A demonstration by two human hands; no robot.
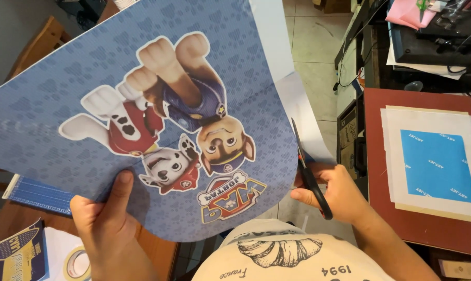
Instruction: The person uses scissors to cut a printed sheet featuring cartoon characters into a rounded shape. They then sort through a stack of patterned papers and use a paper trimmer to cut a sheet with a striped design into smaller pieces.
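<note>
The left hand [102, 229] pinches the printed blue sheet's [48, 119] lower edge, thumb on top. At that sheet's right edge, the right hand [334, 192] grips black scissors [308, 169], fingers closed through the handles.

The printed sheet [141, 104] runs off the top edge; scissors [311, 174] handles hidden in the right fist.

I hold the printed sheet [141, 119] up before me, my left hand [108, 229] at its near edge, my right hand [334, 195] with the scissors [309, 171] at its right edge. Below left, a tape roll [78, 264] lies on the desk [11, 218]. Far right, a square sheet [437, 165] lies on a cloth [391, 156].
</note>
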